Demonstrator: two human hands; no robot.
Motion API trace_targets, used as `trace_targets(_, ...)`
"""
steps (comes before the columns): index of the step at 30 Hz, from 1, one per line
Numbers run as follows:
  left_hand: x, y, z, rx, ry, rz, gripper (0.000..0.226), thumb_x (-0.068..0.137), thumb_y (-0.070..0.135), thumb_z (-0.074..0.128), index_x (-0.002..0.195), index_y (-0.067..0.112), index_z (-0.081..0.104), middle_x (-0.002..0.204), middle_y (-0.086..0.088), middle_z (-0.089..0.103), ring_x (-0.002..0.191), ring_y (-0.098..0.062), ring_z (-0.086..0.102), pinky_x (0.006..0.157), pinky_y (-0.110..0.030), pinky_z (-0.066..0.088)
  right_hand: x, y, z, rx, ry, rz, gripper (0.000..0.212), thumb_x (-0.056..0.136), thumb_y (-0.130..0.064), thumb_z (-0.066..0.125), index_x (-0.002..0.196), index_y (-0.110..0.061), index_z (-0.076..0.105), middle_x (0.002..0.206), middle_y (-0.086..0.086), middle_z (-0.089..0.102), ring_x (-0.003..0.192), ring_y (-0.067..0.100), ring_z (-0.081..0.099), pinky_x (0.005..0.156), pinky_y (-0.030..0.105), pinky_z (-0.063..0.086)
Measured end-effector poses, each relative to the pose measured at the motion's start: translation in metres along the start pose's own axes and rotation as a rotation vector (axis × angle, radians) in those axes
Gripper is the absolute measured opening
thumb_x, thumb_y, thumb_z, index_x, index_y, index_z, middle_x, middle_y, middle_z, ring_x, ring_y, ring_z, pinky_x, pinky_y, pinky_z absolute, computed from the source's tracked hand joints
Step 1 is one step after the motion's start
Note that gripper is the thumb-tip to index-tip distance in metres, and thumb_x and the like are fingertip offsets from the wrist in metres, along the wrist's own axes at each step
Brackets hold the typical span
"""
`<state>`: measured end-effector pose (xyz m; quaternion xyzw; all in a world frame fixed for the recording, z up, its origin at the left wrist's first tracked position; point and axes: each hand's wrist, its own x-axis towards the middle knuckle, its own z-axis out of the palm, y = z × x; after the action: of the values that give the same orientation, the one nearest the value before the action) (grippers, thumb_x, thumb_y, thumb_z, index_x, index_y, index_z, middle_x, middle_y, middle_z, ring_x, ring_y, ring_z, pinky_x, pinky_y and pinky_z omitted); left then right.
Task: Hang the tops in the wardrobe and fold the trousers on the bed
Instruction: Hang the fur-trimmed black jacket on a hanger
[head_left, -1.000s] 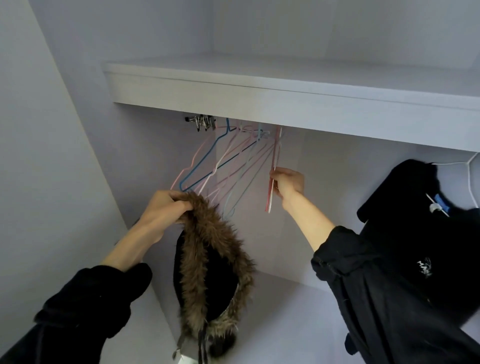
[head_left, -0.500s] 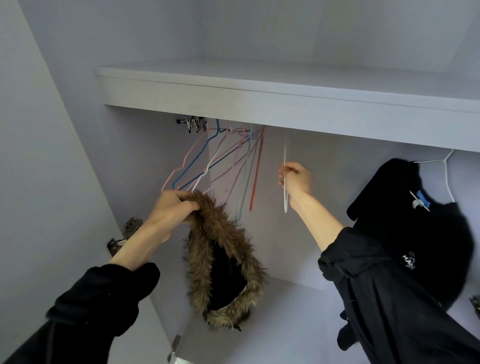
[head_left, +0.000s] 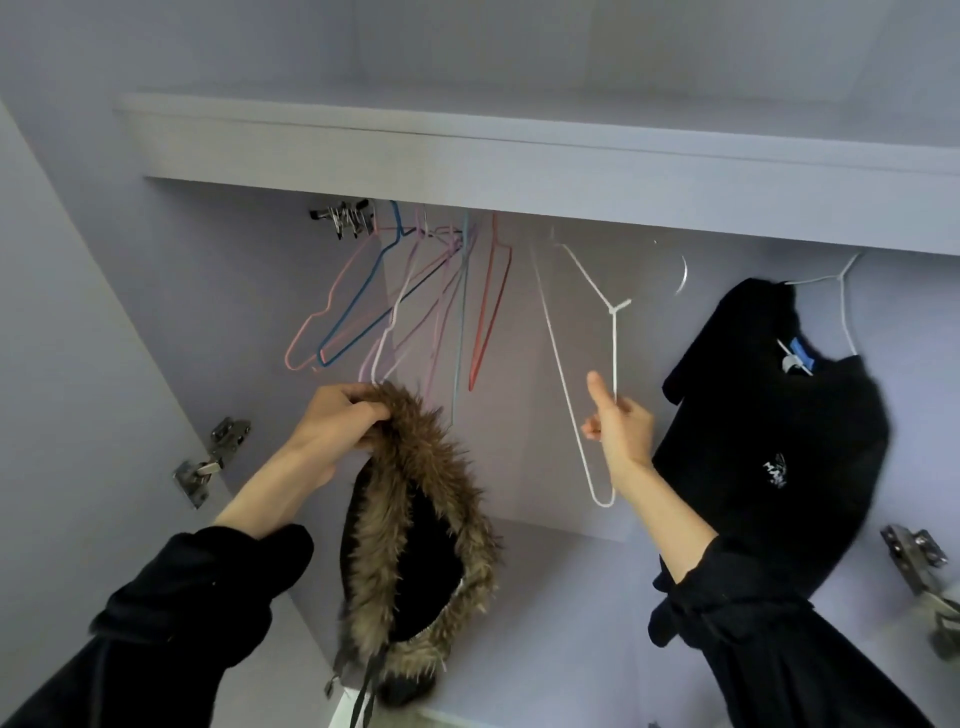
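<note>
Inside the wardrobe, my left hand (head_left: 332, 415) grips the brown fur trim of a black hooded coat (head_left: 415, 540), which hangs down below it. To the right, my right hand (head_left: 621, 426) holds a white wire hanger (head_left: 582, 364) by its lower bar, thumb up; the hanger is off the rail and tilted, its hook pointing right. Several coloured wire hangers (head_left: 405, 301) hang from the rail under the shelf, just above my left hand. A black top (head_left: 779, 431) hangs on another white hanger at the right.
A white shelf (head_left: 519, 171) spans the wardrobe above the rail. Metal clips (head_left: 345, 218) hang at the rail's left end. Door hinges sit on the left wall (head_left: 210, 460) and at the right edge (head_left: 922, 566). The wardrobe floor lies pale below.
My right hand has pulled a white hanger off the rail and moved it down and to the right, turning it flat to the camera. My left hand still holds the fur-trimmed coat.
</note>
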<state>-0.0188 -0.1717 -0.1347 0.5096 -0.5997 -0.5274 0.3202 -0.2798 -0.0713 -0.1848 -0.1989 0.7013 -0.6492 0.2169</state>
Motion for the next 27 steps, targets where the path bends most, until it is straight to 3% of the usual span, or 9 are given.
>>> trace_targets(3, -0.001, -0.001, 0.007, 0.017, -0.013, 0.004, 0.028, 0.087, -0.006, 0.053, 0.073, 0.014, 0.065, 0.048, 0.007, 0.063, 0.041, -0.004, 0.058, 0.041, -0.014, 0.045, 0.006, 0.001, -0.006, 0.065, -0.189, 0.108, 0.023, 0.087, -0.043, 0.061, 0.086, -0.021, 0.054, 0.062, -0.001, 0.061, 0.071, 0.012, 0.060, 0.076, 0.027, 0.046)
trace_targets(5, -0.003, -0.002, 0.009, 0.013, -0.021, -0.001, 0.027, 0.087, -0.006, 0.053, 0.074, 0.014, 0.065, 0.048, 0.006, 0.062, 0.040, -0.004, 0.056, 0.040, -0.014, 0.044, 0.008, 0.002, -0.005, 0.172, -0.186, 0.178, 0.016, 0.091, -0.037, 0.058, 0.087, -0.023, 0.054, 0.061, 0.000, 0.050, 0.056, 0.007, 0.052, 0.065, 0.021, 0.045)
trace_targets(8, -0.003, -0.007, 0.011, 0.015, -0.030, -0.017, 0.024, 0.088, -0.003, 0.054, 0.077, 0.015, 0.066, 0.049, 0.004, 0.062, 0.039, -0.004, 0.054, 0.039, -0.014, 0.041, 0.005, 0.015, -0.008, 0.068, -0.133, 0.174, 0.022, 0.096, -0.027, 0.051, 0.078, -0.018, 0.058, 0.059, -0.001, 0.038, 0.034, 0.000, 0.038, 0.040, 0.009, 0.030)
trace_targets(12, 0.001, -0.017, 0.014, -0.027, 0.016, -0.089, 0.015, 0.088, 0.004, 0.055, 0.082, 0.014, 0.064, 0.052, 0.001, 0.059, 0.043, -0.009, 0.054, 0.039, -0.015, 0.039, 0.001, 0.026, -0.019, -0.060, -0.224, 0.132, 0.014, 0.095, -0.012, 0.051, 0.083, -0.010, 0.059, 0.060, -0.001, 0.037, 0.044, 0.006, 0.033, 0.041, 0.011, 0.026)
trace_targets(14, 0.004, -0.023, 0.014, -0.088, 0.064, -0.153, 0.009, 0.089, 0.008, 0.056, 0.093, 0.009, 0.063, 0.069, -0.007, 0.063, 0.062, -0.018, 0.059, 0.052, -0.024, 0.044, 0.002, 0.027, -0.025, -0.119, -0.255, 0.092, 0.020, 0.095, -0.009, 0.048, 0.080, -0.013, 0.061, 0.060, 0.000, 0.044, 0.049, 0.010, 0.035, 0.041, 0.011, 0.028)
trace_targets(17, 0.009, -0.031, 0.014, -0.105, 0.098, -0.228, 0.029, 0.088, 0.013, 0.058, 0.115, 0.003, 0.059, 0.102, -0.017, 0.065, 0.096, -0.033, 0.062, 0.076, -0.034, 0.048, 0.003, 0.027, -0.035, -0.158, -0.256, 0.052, 0.023, 0.096, -0.004, 0.043, 0.083, -0.010, 0.061, 0.062, 0.000, 0.050, 0.047, 0.007, 0.039, 0.041, 0.008, 0.030)
trace_targets(22, 0.012, -0.035, 0.018, 0.074, 0.047, -0.231, 0.031, 0.094, 0.016, 0.054, 0.123, 0.006, 0.055, 0.114, -0.014, 0.062, 0.103, -0.031, 0.059, 0.093, -0.040, 0.048, 0.001, 0.035, -0.054, -0.199, -0.321, 0.074, 0.027, 0.095, -0.002, 0.040, 0.078, -0.005, 0.060, 0.046, -0.008, 0.033, 0.037, 0.003, 0.026, 0.042, 0.011, 0.023)
trace_targets(27, 0.017, -0.029, 0.021, 0.156, 0.081, -0.130, 0.031, 0.095, 0.014, 0.052, 0.125, 0.008, 0.054, 0.121, -0.013, 0.060, 0.112, -0.031, 0.055, 0.099, -0.038, 0.043, -0.004, 0.032, -0.064, -0.161, -0.332, 0.057, 0.018, 0.095, 0.000, 0.039, 0.085, -0.001, 0.055, 0.041, -0.014, 0.037, 0.040, 0.002, 0.029, 0.047, 0.014, 0.025)
